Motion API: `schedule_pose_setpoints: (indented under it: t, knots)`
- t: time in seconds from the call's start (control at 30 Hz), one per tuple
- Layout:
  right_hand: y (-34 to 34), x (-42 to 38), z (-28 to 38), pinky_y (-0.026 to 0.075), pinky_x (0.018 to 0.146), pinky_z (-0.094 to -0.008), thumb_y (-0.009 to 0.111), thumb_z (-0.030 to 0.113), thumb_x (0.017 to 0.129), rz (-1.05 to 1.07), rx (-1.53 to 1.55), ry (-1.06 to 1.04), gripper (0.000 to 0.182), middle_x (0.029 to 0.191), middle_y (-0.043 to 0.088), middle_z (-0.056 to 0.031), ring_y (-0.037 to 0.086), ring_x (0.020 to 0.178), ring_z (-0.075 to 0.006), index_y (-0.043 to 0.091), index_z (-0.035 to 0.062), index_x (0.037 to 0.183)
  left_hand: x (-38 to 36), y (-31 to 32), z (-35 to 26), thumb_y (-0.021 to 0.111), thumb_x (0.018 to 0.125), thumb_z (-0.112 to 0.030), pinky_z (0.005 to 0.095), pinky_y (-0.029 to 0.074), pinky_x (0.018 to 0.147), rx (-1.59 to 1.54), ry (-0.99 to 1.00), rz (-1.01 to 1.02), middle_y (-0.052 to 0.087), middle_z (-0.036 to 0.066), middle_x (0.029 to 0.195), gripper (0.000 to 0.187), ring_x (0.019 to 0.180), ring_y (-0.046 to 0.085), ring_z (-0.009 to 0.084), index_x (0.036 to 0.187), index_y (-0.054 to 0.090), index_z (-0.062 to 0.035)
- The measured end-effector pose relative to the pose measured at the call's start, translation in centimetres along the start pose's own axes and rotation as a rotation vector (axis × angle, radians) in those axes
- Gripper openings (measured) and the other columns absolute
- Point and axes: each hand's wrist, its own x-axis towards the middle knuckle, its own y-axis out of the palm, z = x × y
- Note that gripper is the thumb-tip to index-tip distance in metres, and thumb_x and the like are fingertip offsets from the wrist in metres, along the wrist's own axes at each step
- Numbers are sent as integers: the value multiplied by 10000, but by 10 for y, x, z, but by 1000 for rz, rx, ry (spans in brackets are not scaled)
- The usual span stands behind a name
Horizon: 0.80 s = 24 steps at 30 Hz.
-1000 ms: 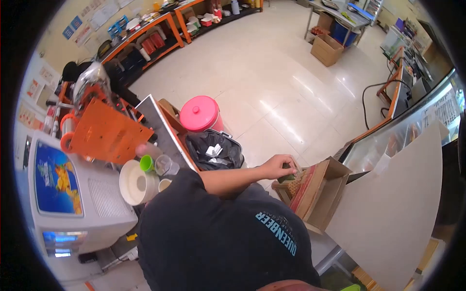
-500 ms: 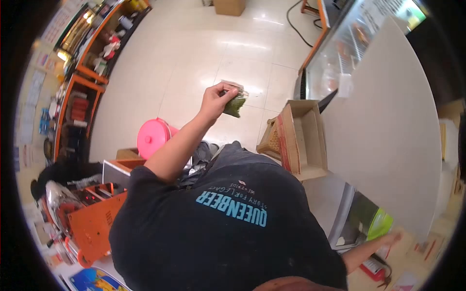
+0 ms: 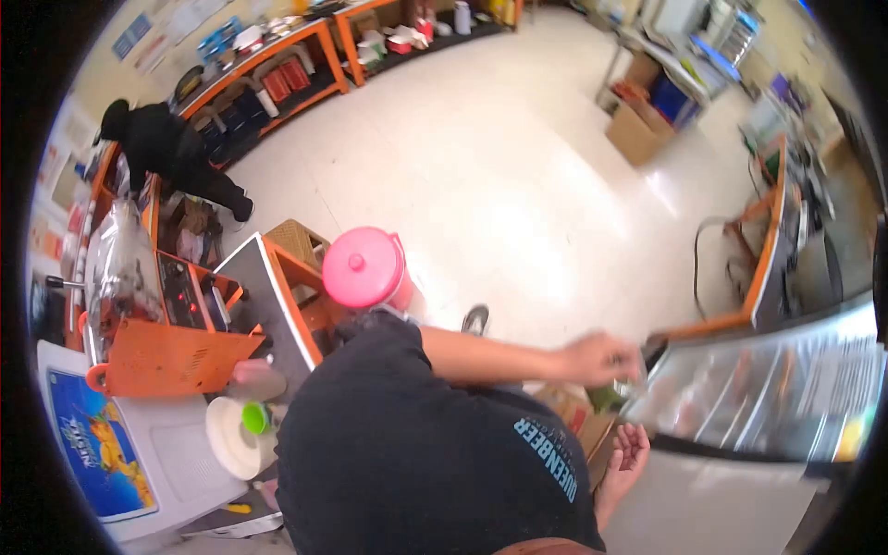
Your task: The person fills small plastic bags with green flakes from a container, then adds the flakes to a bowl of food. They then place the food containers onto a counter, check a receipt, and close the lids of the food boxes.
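My left hand (image 3: 599,361) is stretched across my body to the right, blurred by motion, with its fingers closed. Below it hangs a small clear plastic bag with green contents (image 3: 606,399), partly smeared. My right hand (image 3: 629,451) is just beneath, palm up, fingers loosely bent and holding nothing visible. Both hands are close to the glass-fronted display fridge (image 3: 754,384) and the white panel (image 3: 703,504) beside it. A cardboard box (image 3: 566,407) shows partly behind my left forearm.
A pink lidded bucket (image 3: 365,268) stands by an orange-framed counter (image 3: 289,296). An orange machine (image 3: 180,356) and a white tub with a green cup (image 3: 231,435) are at left. A person in black (image 3: 166,148) bends at the far-left shelves. Another cardboard box (image 3: 638,131) sits farther off.
The view has turned, bringing the left shelves and a person into sight. My left hand has swung right with the bag toward the fridge, and my right hand has come near it.
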Motion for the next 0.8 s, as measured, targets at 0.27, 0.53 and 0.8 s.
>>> schedule_pose_setpoints:
  t: [0.27,0.53,0.8]
  knots:
    - [208,265,27,453,825,-263,721,173,952,286,-13,-112,230,1020,599,-60,564,948,-131,673,-23,1062,74,-204,45,659,950,-280,443,513,651,319,-2,-66,697,114,806,201,734,669,346,929,644,-81]
    - [389,412,49,464,698,-286,683,33,921,604,-128,-416,102,836,611,-100,580,748,-190,647,-23,844,96,-386,45,716,903,-247,419,538,765,508,-131,-372,666,106,923,246,853,663,313,1044,606,-79]
    - [515,568,21,456,644,-335,707,-4,866,682,-186,-683,88,769,588,-108,584,704,-263,630,2,823,179,-541,115,699,853,-141,399,490,738,936,17,-111,547,72,883,143,846,579,276,974,647,-89]
